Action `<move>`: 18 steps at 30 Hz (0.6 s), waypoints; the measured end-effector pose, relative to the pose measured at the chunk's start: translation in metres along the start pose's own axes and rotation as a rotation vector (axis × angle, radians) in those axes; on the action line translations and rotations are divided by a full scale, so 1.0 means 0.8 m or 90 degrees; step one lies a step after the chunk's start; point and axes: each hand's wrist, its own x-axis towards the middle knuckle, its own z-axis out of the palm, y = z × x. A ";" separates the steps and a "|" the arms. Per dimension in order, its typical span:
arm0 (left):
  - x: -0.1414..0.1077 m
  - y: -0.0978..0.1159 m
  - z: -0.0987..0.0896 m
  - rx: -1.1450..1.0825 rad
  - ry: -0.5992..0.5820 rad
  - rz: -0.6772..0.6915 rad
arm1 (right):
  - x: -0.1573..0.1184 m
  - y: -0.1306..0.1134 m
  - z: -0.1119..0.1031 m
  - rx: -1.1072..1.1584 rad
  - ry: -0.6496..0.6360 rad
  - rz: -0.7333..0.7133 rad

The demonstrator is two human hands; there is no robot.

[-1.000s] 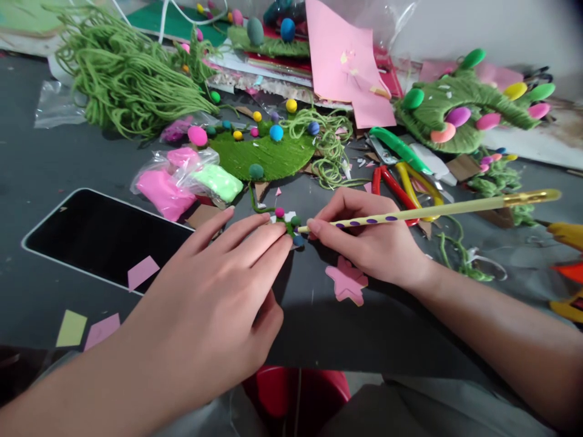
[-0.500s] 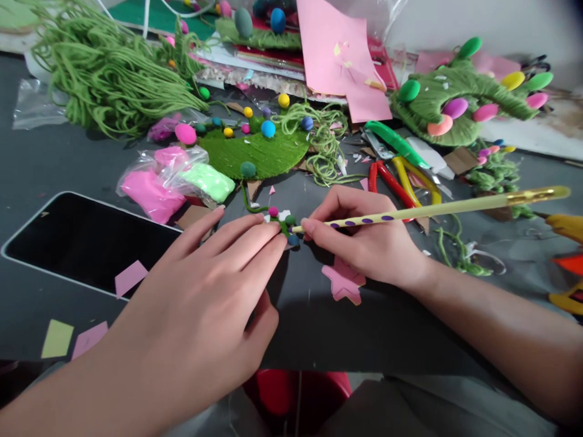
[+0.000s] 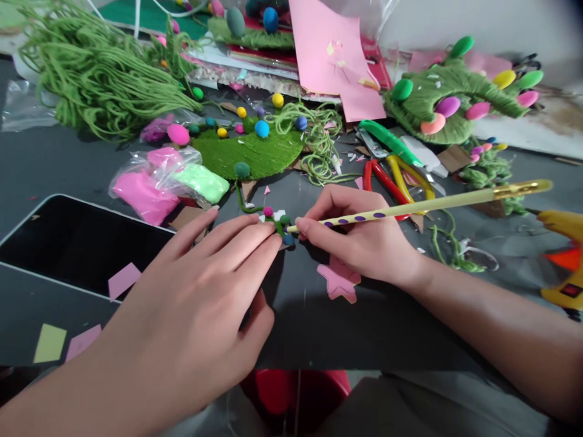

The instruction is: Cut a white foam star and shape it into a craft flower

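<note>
My right hand (image 3: 359, 233) grips a pale yellow pencil (image 3: 423, 204) with purple spots and a gold band at its back end. Its tip touches or sits very close to a small green yarn piece (image 3: 279, 227) bearing pink, green and blue balls. Over the left part of this piece lie the fingertips of my left hand (image 3: 218, 279), stretched out flat and hiding some of it. White scraps show beside the piece. A pink paper star (image 3: 339, 280) rests on the table just below my right hand.
A phone (image 3: 86, 243) lies at left, near bagged pink clay (image 3: 146, 191). Behind my hands are a green yarn-covered leaf shape (image 3: 250, 152), red-handled pliers (image 3: 382, 182) and a green cutter (image 3: 389, 141). A yellow glue gun (image 3: 560, 224) is at far right.
The whole view has shifted slightly, so things appear a little further left. Both hands keep nearly the same pose, and the pencil tip stays at the small yarn piece.
</note>
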 end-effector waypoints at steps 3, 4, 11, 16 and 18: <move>0.000 0.000 -0.001 0.001 0.001 -0.001 | 0.001 0.000 -0.001 -0.001 -0.005 0.001; 0.000 0.000 -0.001 0.000 0.001 -0.001 | 0.001 0.000 -0.002 -0.001 -0.006 0.001; 0.000 -0.001 -0.002 -0.018 0.002 0.004 | 0.000 0.001 -0.005 0.008 -0.032 0.026; 0.001 0.001 -0.004 -0.030 0.002 0.000 | 0.002 0.000 -0.006 -0.004 -0.037 0.016; 0.002 0.001 -0.004 -0.034 0.002 -0.001 | 0.002 0.000 -0.006 -0.002 -0.046 0.020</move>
